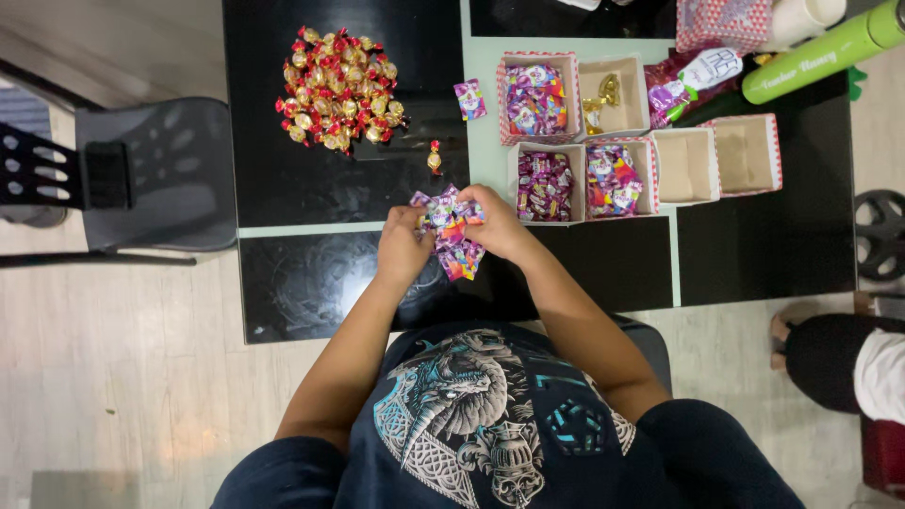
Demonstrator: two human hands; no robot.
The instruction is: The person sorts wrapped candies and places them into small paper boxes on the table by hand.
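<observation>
My left hand (401,247) and my right hand (498,226) are cupped together around a bunch of purple-wrapped candies (452,236) over the black table (311,188). Both hands grip the bunch from either side. Right of my hands stand small open paper boxes: three (547,187) (534,98) (615,179) hold purple candies, and one (613,96) holds a few gold ones. A pile of gold and red wrapped candies (339,87) lies at the far left of the table.
Two empty paper boxes (685,166) (747,153) sit at the right. A single purple candy (469,99) and one gold candy (435,158) lie loose. A green cylinder (820,52) and candy bag (688,85) lie at the back right. A dark chair (141,174) stands left; another person's foot (790,330) is at right.
</observation>
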